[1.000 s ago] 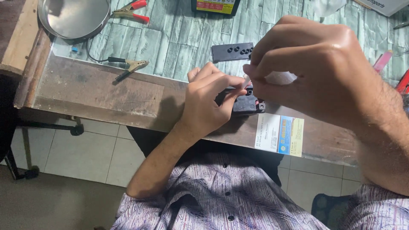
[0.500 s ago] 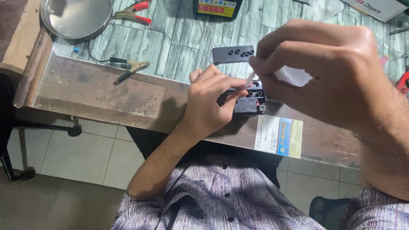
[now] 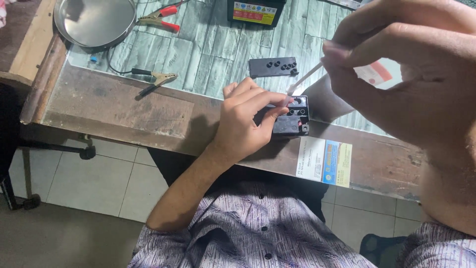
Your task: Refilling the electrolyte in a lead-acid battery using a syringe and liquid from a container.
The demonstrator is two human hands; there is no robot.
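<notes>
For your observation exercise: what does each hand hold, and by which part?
Left hand grips the small black battery by its side; right hand pinches a thin white tube at its upper end.

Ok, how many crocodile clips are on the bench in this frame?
2. A red-handled clip lies at the top beside the round metal pan; a brass-coloured clip on a black lead lies below it, left of the left hand. Others may be out of frame.
</notes>
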